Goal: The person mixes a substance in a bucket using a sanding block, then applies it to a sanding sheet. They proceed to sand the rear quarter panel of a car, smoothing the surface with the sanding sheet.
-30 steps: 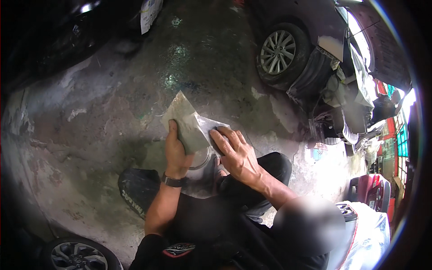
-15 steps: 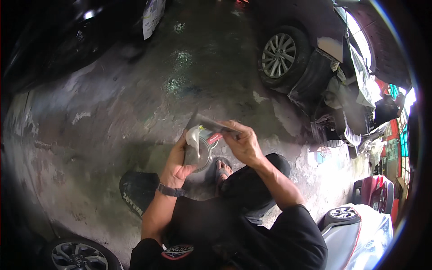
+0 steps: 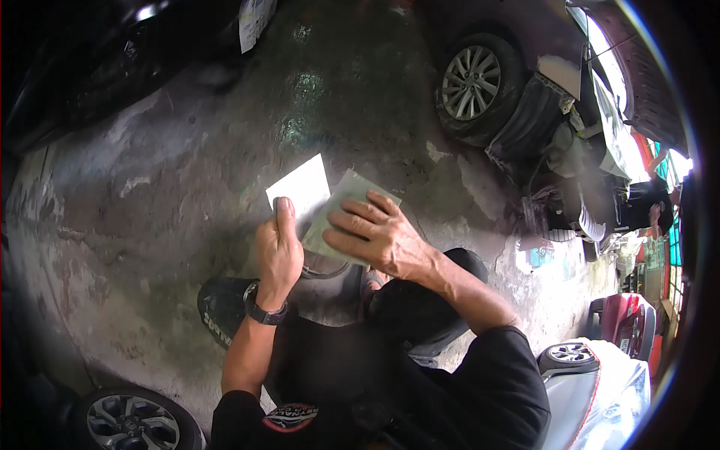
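My left hand (image 3: 279,251) grips a thin flat square sheet (image 3: 306,181), bright white under the light, with the thumb laid over its lower edge. In my right hand (image 3: 390,241) is a grey-green flat square plate (image 3: 352,189); the fingers spread across its upper face and the thumb is hidden beneath. The two flat pieces are close together, the plate's left edge beside the sheet. Below them a round open can (image 3: 322,268) shows only part of its rim, the rest covered by the plate and my left hand.
A car wheel (image 3: 471,82) stands at the upper right, beside a car with parts removed. Another wheel (image 3: 131,421) is at the lower left. Worn concrete floor (image 3: 172,225) surrounds me. A grey car part under plastic (image 3: 619,390) lies at the lower right; a person (image 3: 645,199) is beyond.
The sheet and plate have turned to show their broad faces. My left hand has moved left from beside the can. White paste seen near the can is now out of sight.
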### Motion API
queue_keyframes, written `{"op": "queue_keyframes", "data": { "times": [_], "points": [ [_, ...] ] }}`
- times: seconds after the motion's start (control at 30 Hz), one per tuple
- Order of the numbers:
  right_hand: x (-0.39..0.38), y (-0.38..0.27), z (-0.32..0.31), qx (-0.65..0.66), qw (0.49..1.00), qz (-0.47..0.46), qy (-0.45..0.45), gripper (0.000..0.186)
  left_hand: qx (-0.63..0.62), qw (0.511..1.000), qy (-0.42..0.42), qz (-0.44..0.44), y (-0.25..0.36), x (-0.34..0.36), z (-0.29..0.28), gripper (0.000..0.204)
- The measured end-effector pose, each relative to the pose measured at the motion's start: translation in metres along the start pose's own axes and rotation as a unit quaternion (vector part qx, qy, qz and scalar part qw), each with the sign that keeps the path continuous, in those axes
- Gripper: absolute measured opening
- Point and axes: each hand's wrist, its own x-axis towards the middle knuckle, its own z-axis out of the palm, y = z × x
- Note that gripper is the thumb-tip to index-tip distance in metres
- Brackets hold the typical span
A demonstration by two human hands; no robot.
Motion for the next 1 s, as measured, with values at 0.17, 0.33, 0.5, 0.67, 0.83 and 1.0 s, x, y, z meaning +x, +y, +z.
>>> {"op": "queue_keyframes", "data": {
  "times": [0.17,0.33,0.5,0.67,0.83,1.0],
  "points": [
    [-0.017,-0.006,0.011,0.013,0.997,-0.013,-0.073,0.055,-0.041,0.994,0.052,-0.09,-0.016,0.007,-0.009,0.06],
    [-0.028,0.007,0.007,0.163,0.985,0.045,0.04,0.044,-0.356,0.925,0.07,-0.113,0.018,0.027,-0.034,0.053],
    [0.01,-0.007,-0.01,0.269,0.925,0.028,0.266,0.053,-0.605,0.757,-0.125,-0.212,0.008,0.019,-0.011,0.054],
    [0.018,-0.007,-0.011,0.162,0.975,-0.054,0.142,0.062,-0.557,0.803,-0.125,-0.172,-0.008,0.007,0.004,0.054],
    [0.014,0.014,0.004,0.002,0.994,-0.023,0.109,0.061,-0.503,0.851,-0.074,-0.133,-0.009,0.0,0.003,0.05],
    [0.005,0.027,0.0,-0.066,0.997,0.004,0.048,0.063,-0.495,0.857,-0.07,-0.123,-0.022,0.0,-0.001,0.045]
  ]
}}
